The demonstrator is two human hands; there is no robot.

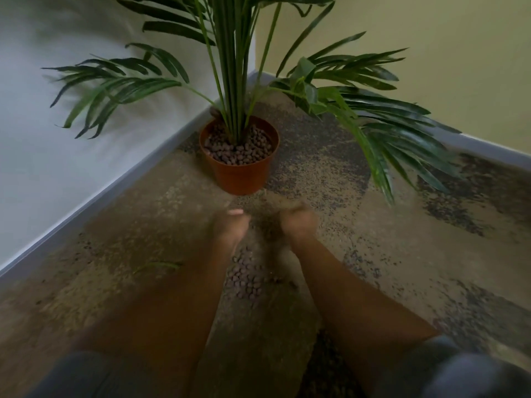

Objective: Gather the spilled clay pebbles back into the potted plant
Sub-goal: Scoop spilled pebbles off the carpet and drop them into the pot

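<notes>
Terracotta-coloured plastic pot [240, 165] stands far of both hands, in corner, already topped with brown pebbles round palm stems [232, 104]. Spilled clay pebbles [244, 275] lie on carpet [373, 254] near side of hands, between forearms — patch runs near-to-far. Left hand [230, 226] and right hand [298, 224] side by side, about equally close to pot; motion blur — cannot tell if fingers curl, spread or hold pebbles. Pebbles small, rounded, reddish-brown, loose.
</notes>
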